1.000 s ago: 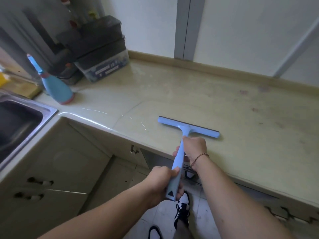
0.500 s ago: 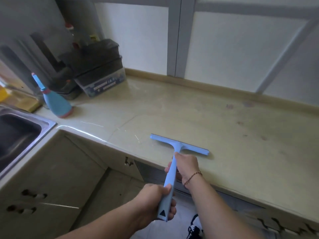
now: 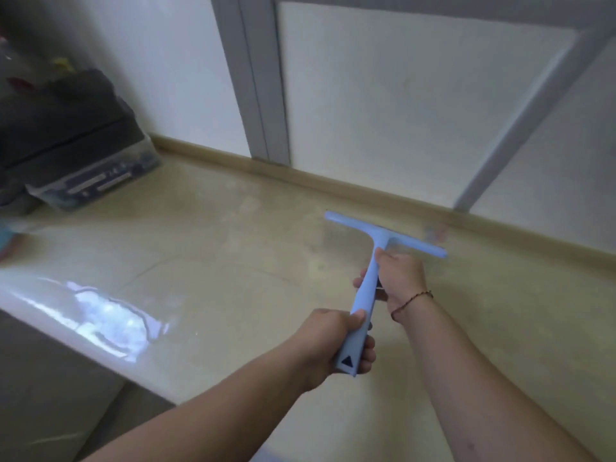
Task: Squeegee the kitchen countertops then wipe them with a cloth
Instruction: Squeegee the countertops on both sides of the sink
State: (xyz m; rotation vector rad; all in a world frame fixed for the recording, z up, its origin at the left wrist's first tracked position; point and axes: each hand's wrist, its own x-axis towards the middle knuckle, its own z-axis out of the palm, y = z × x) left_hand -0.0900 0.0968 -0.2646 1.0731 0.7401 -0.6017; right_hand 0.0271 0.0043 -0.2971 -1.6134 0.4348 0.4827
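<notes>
Your squeegee (image 3: 373,261) now sits far back on the countertop (image 3: 206,261), near the rear edge strip — before, its blade lay by the front edge. Your left hand (image 3: 336,341) clenches the handle's end; your right hand (image 3: 400,278) grips it just below the blade.

No readable text; only a black triangle mark on the squeegee (image 3: 366,288) handle.
</notes>
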